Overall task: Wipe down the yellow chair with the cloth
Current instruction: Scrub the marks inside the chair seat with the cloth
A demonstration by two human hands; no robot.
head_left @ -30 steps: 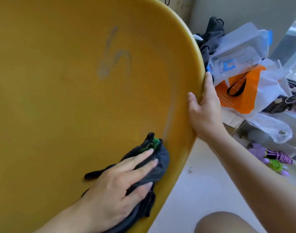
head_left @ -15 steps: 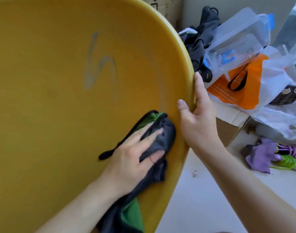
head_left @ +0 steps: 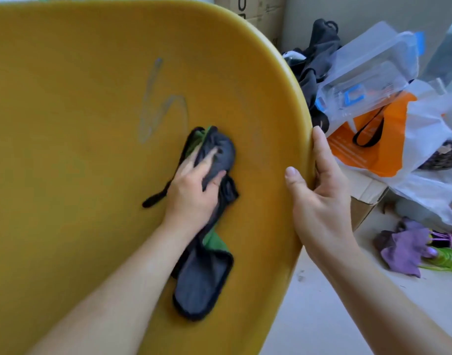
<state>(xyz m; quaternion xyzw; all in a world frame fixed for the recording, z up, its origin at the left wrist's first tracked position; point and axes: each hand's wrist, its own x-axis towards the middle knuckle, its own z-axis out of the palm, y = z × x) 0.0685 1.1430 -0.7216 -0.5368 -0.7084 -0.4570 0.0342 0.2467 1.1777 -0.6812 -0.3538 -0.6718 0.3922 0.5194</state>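
The chair (head_left: 78,175) fills the view's left, its yellow shell facing the camera. The cloth (head_left: 221,152) has moved up from beside the rim and now lies just below-right of the grey scribble (head_left: 158,103), probably the next patch to wipe. The left hand (head_left: 194,190) grips the cloth's bunched top and presses it to the shell, while the tail hangs beneath the wrist. The right hand (head_left: 319,201) clamps the rim.

Single head-worn view — forward and down, close over the yellow chair (head_left: 91,175)
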